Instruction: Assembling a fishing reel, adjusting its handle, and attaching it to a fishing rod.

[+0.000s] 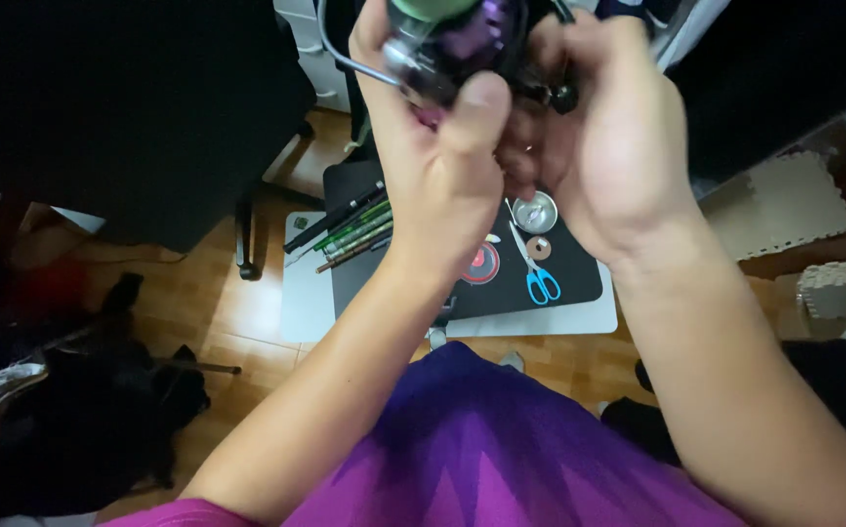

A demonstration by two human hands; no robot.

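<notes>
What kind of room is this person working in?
Probably a home hobby corner: a wooden floor, a low black work mat with blue-handled scissors and thin rods, and foam floor tiles.

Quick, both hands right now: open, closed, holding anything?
Left hand: closed around the purple and green fishing reel, thumb pressed on it.
Right hand: fingers curled on the reel's far side, by its black knob.

One view only — a camera worn on the head, looking steeply down past the person's chest to the wooden floor. The raised hands sit very close at the top centre of the frame; the black mat lies far below — mid-frame
</notes>
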